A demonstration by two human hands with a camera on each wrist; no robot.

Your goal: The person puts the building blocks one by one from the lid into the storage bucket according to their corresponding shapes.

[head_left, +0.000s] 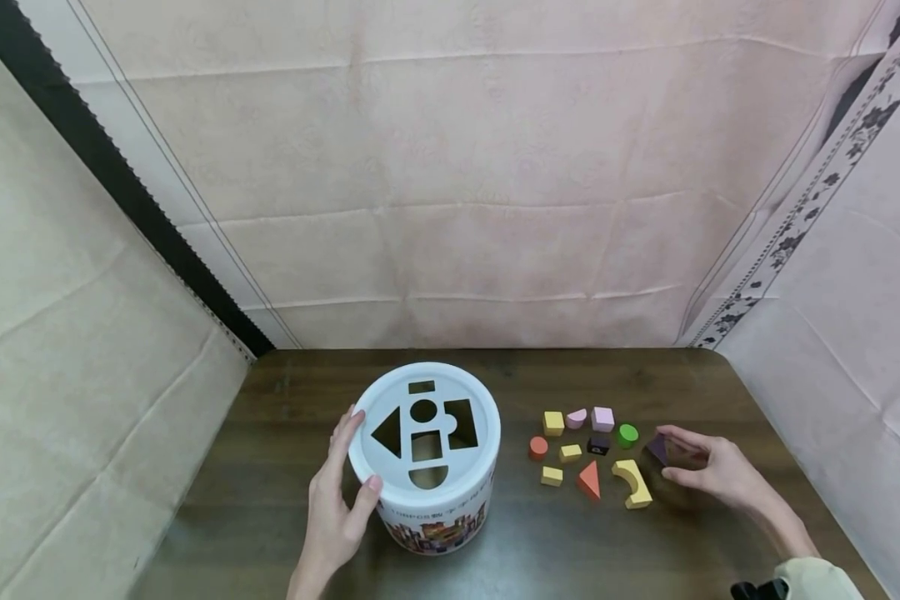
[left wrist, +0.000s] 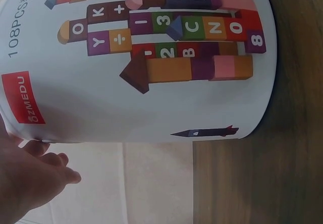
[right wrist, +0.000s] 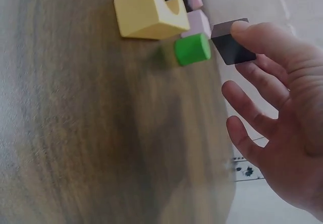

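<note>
White tub [head_left: 450,510]: lower centre, "108PCS", "OZMEDU"
My left hand [head_left: 336,504]: spread against it
My right hand [head_left: 714,473]: pinching dark block [right wrist: 231,46]

Smooth plastic bucket [head_left: 442,527], wooden table [head_left: 570,546]

Left hand [left wrist: 30,178] was up against a white tub [left wrist: 101,110], printed with colorful letter blocks [left wrist: 192,27] plus a red logo [left wrist: 23,98]. Brown tabletop [left wrist: 262,183] and some pale creased cloth [left wrist: 156,183] showed past it.

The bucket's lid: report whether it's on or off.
On: in the head view, the white lid sits over the bucket, capping its top.
</note>
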